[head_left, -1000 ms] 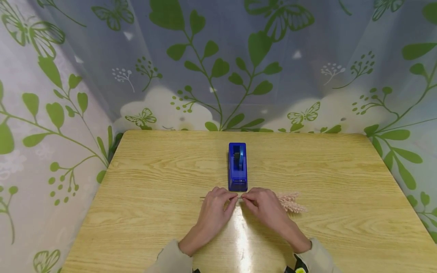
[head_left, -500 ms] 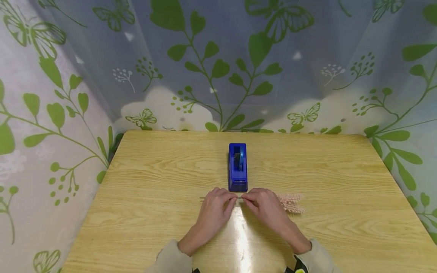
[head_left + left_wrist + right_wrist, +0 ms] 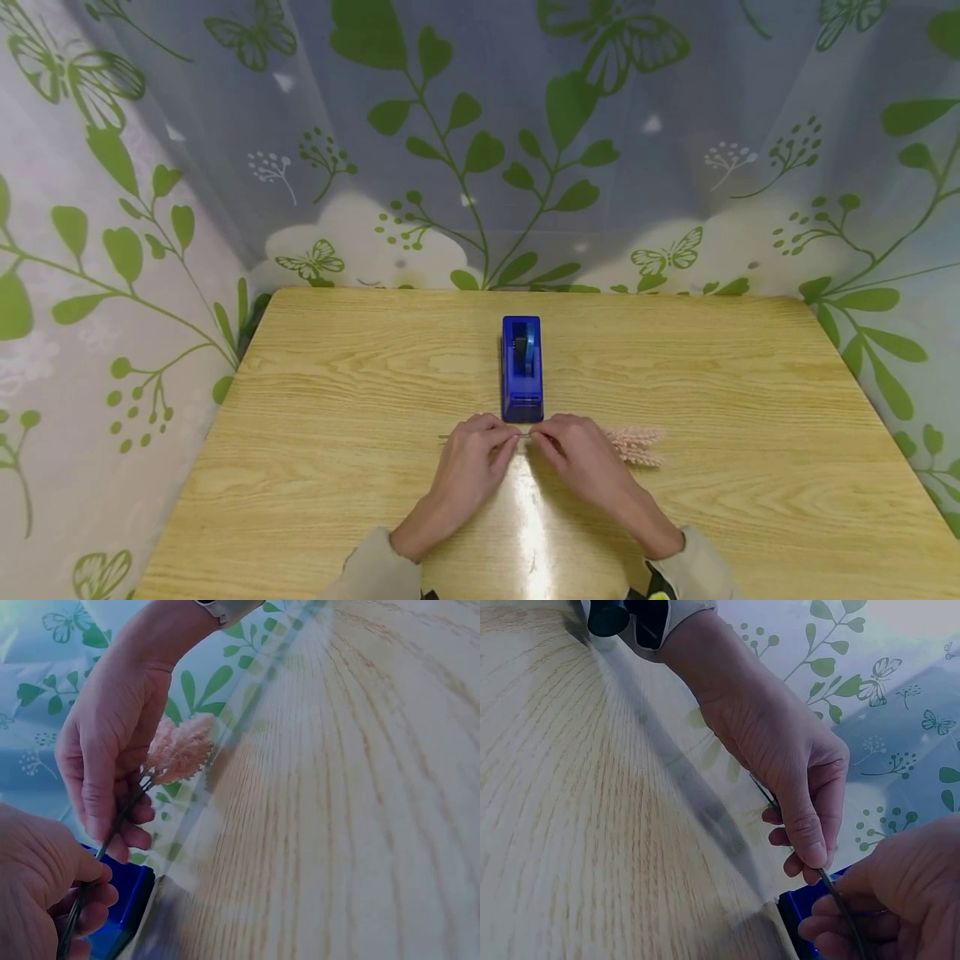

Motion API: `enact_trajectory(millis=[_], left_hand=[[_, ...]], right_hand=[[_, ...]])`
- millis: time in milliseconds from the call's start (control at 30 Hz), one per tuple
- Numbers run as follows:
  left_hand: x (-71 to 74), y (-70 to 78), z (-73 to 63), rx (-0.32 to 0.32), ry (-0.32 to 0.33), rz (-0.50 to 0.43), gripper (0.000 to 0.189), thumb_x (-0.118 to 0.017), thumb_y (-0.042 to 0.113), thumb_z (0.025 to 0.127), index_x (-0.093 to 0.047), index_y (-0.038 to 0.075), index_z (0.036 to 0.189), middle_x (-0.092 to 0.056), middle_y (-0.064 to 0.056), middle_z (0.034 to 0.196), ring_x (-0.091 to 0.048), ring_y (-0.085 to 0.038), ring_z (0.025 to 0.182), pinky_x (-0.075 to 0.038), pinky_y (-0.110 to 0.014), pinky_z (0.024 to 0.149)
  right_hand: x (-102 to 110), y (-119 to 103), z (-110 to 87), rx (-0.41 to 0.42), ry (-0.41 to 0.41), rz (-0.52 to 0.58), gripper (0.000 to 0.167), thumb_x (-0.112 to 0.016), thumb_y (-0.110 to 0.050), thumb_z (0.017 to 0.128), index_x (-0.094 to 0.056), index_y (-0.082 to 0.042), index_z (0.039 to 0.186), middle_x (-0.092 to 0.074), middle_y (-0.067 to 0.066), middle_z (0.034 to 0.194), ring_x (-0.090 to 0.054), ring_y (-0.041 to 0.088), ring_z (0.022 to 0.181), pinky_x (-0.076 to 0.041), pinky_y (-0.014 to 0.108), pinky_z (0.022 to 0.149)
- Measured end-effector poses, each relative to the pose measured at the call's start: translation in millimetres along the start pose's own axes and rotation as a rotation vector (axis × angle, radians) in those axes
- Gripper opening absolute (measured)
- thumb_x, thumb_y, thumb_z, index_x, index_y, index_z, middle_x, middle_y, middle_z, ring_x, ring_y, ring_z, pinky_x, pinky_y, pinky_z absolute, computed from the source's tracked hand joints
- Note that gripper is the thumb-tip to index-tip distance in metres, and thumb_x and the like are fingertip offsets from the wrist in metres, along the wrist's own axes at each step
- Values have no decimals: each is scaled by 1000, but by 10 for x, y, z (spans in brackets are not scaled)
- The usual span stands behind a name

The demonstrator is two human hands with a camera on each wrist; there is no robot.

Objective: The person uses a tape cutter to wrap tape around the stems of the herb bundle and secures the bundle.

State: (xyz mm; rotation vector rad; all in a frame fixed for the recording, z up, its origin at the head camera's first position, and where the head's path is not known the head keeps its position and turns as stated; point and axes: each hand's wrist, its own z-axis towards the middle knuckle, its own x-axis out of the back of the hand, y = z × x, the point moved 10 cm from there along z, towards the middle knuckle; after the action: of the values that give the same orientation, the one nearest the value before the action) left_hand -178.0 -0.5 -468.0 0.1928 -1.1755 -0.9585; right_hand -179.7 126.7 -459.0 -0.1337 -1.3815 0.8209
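Between both hands runs a small bundle of thin dark stems (image 3: 129,804), held sideways just in front of the tape dispenser. My left hand (image 3: 471,467) pinches it between thumb and fingers, and bare stem ends stick out past that hand to the left. Close beside it, my right hand (image 3: 588,462) pinches the same stems nearer the flower end. Pink fluffy dried flowers (image 3: 637,446) fan out beyond the right hand, partly hidden by it. The blue tape dispenser (image 3: 522,387) stands upright on the table, with a roll of tape in its well.
The wood-grain table (image 3: 360,358) reaches back to a curtain (image 3: 525,167) printed with green leaves and butterflies. More of this printed cloth hangs at the left and right sides. A bright glare lies on the tabletop between the forearms.
The pink flower heads have shifted slightly to the left and lie closer to the right hand. Both hands keep nearly the same place and grip; the dispenser has not moved.
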Motion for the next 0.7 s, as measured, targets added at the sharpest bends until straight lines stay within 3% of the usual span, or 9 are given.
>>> enact_trajectory(millis=[133, 233, 700], left_hand=[[8, -8, 9, 2, 8, -17, 6, -79, 8, 93, -84, 9, 96, -74, 1, 89, -65, -13, 77, -52, -31, 72], [6, -8, 15, 3, 2, -21, 6, -79, 8, 93, -84, 9, 96, -74, 1, 89, -64, -12, 77, -52, -31, 72], [-43, -22, 6, 36, -28, -22, 8, -75, 14, 97, -81, 9, 101, -74, 0, 89, -64, -10, 77, -53, -30, 75]], right_hand=[[-30, 16, -1, -12, -13, -15, 33, -64, -6, 103, -56, -17, 72, -45, -10, 65, -39, 4, 58, -37, 22, 55], [-9, 2, -5, 4, 6, -26, 35, -65, -6, 102, -54, -18, 71, -41, -12, 64, -36, 3, 57, -35, 23, 56], [60, -26, -6, 34, 64, -34, 15, -73, 0, 93, -74, -7, 80, -56, -9, 65, -42, 1, 56, -39, 20, 53]])
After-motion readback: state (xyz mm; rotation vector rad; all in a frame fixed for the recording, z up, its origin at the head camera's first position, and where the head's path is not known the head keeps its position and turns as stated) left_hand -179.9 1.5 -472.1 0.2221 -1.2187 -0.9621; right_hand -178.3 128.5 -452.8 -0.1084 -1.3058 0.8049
